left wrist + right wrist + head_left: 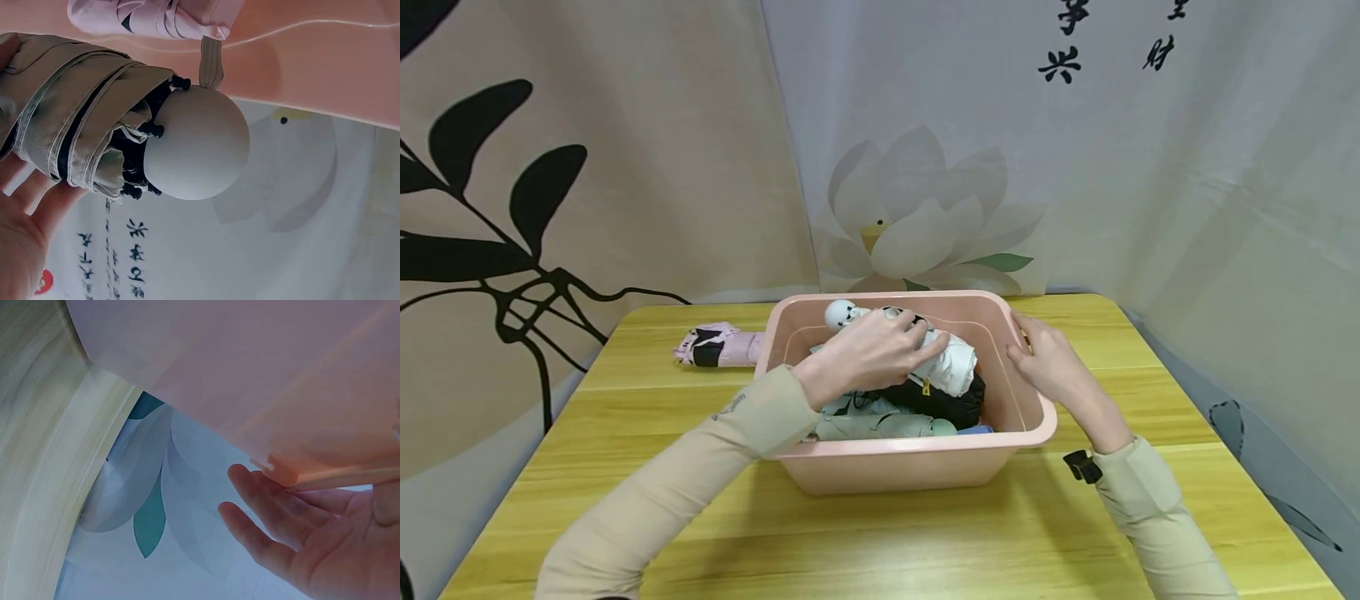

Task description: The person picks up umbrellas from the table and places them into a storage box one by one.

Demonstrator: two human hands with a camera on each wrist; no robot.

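My left hand (880,346) reaches into a pink plastic basin (917,462) and grips a folded white umbrella (955,367). In the left wrist view, fingers and thumb wrap the umbrella's canopy (81,119), and its rounded white end (200,144) and black rib tips show. My right hand (1052,362) holds the basin's right rim, its thumb on the inner side and its fingers outside under the lip, as the right wrist view shows. Beneath the white umbrella lie a black folded umbrella (951,404) and a pale green one (876,427). Part of the pile is hidden by my left hand.
A lilac folded umbrella (730,346) lies on the wooden table (880,542), left of the basin. Pink folded fabric with a strap (156,15) is close to the white umbrella. A printed curtain (925,125) hangs behind the table's far edge.
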